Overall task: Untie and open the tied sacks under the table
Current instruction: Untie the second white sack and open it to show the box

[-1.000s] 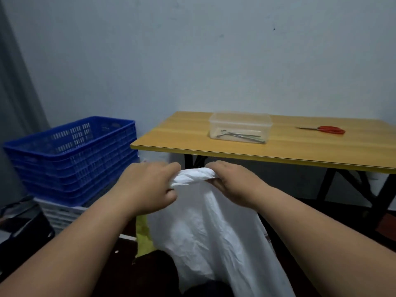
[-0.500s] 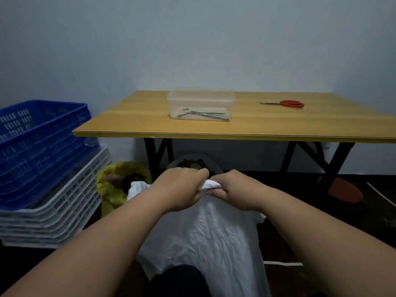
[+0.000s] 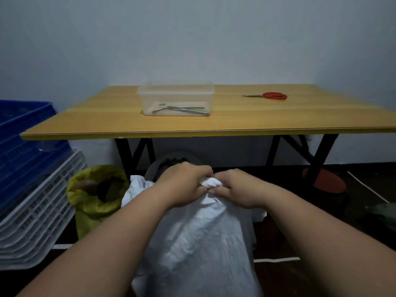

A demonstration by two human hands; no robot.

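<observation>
A white sack (image 3: 201, 243) stands on the floor in front of the wooden table (image 3: 214, 123). Its top is bunched into a twisted neck (image 3: 211, 182). My left hand (image 3: 186, 185) grips the neck from the left and my right hand (image 3: 237, 187) pinches it from the right, knuckles almost touching. A yellow sack (image 3: 94, 200) stands open to the left, dark contents showing. Behind my hands a grey sack (image 3: 171, 161) sits under the table, mostly hidden.
On the table lie a clear plastic box (image 3: 175, 99) holding metal tools and red-handled scissors (image 3: 270, 95). Blue crates (image 3: 23, 133) rest on white crates (image 3: 36, 213) at the left. Black table legs (image 3: 321, 155) and a red round object (image 3: 327, 181) stand at the right.
The view has swung right and down, so the table now sits centred. Both hands have lowered with the sack neck and closed tighter together on it.
</observation>
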